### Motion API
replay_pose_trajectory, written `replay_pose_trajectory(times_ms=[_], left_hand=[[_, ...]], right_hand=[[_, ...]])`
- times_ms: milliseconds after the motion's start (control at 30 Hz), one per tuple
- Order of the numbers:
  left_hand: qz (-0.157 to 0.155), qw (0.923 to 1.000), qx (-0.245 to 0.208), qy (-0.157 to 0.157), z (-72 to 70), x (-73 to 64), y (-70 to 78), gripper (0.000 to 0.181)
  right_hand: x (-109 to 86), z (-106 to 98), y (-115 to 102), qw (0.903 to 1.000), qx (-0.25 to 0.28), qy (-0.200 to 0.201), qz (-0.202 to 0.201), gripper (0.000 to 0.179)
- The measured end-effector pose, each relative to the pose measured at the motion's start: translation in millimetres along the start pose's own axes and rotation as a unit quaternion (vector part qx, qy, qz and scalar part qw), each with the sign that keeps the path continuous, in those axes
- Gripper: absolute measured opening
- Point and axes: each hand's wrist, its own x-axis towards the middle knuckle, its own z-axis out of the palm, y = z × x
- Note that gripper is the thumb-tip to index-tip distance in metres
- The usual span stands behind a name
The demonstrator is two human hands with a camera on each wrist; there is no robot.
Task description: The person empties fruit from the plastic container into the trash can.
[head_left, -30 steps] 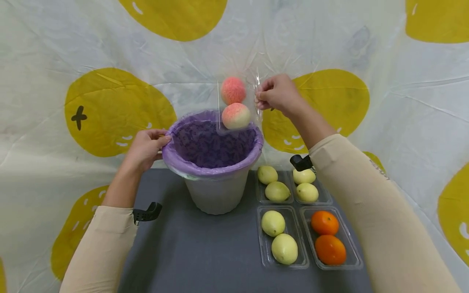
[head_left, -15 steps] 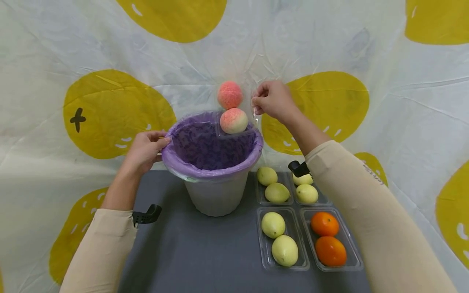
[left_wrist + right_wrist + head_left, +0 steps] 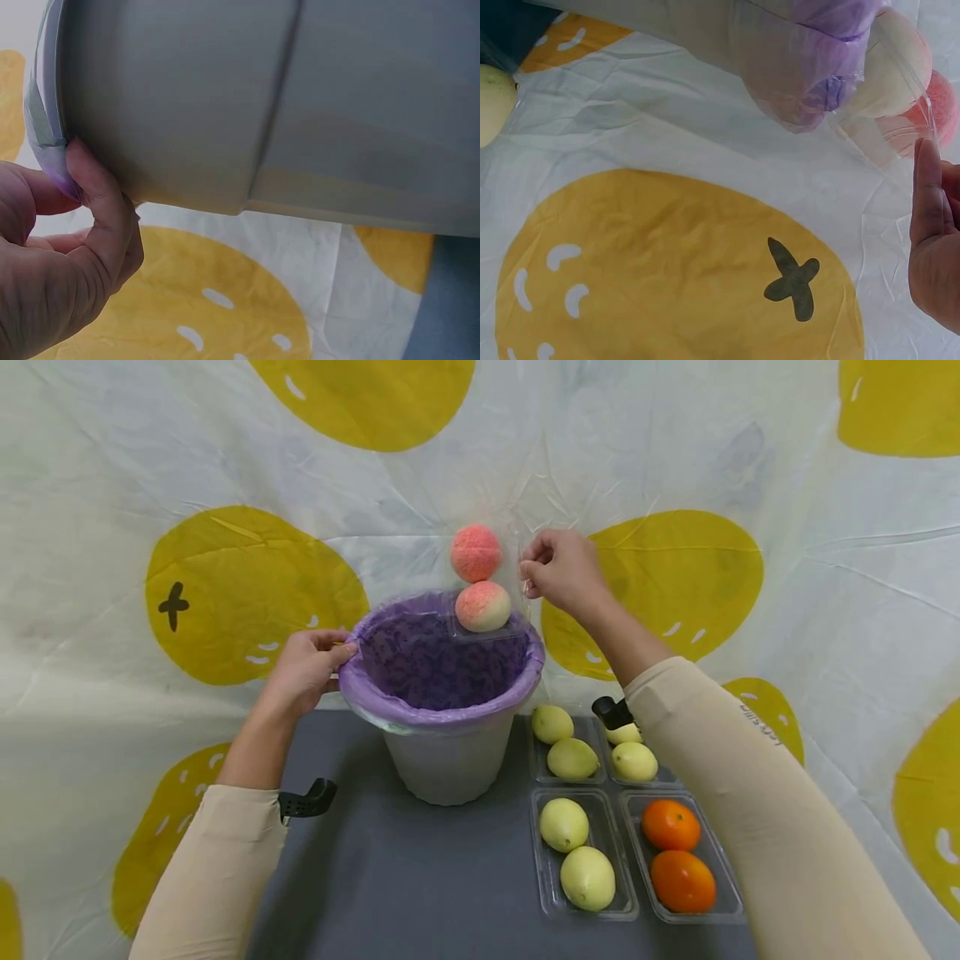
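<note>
My left hand (image 3: 303, 670) pinches the left rim of a light grey bin (image 3: 448, 768) lined with a purple bag (image 3: 442, 718). In the left wrist view its thumb and fingers (image 3: 101, 195) close over the rim and bag edge. My right hand (image 3: 564, 568) pinches the right edge of a clear plastic tray (image 3: 889, 136). Two pink-and-cream peaches sit in that tray, an upper peach (image 3: 476, 552) and a lower peach (image 3: 483, 607). The tray is tipped steeply over the bin's far right rim. Whether it touches the bag I cannot tell. The bin's floor is hidden.
Right of the bin on the dark grey table (image 3: 397, 885) stand clear trays. Three hold pale yellow lemon-like fruits (image 3: 587, 878); one holds orange fruits (image 3: 682, 882). My right forearm partly covers the back right tray. A white cloth (image 3: 420, 493) with yellow fruit prints hangs behind.
Since a second ago my right hand has lowered the peach tray slightly toward the bin's mouth. The left hand keeps its hold on the rim. The head view has shifted a little.
</note>
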Motion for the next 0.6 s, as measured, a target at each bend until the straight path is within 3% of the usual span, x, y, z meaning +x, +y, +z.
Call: replay_pose_trajectory(times_ms=[600], left_hand=[[0.0,1.0,0.005,-0.001,1.1,0.7,1.2,0.055]], right_hand=[[2.2,8.5,2.2,0.9964,-0.052,0.029,-0.061,0.007]])
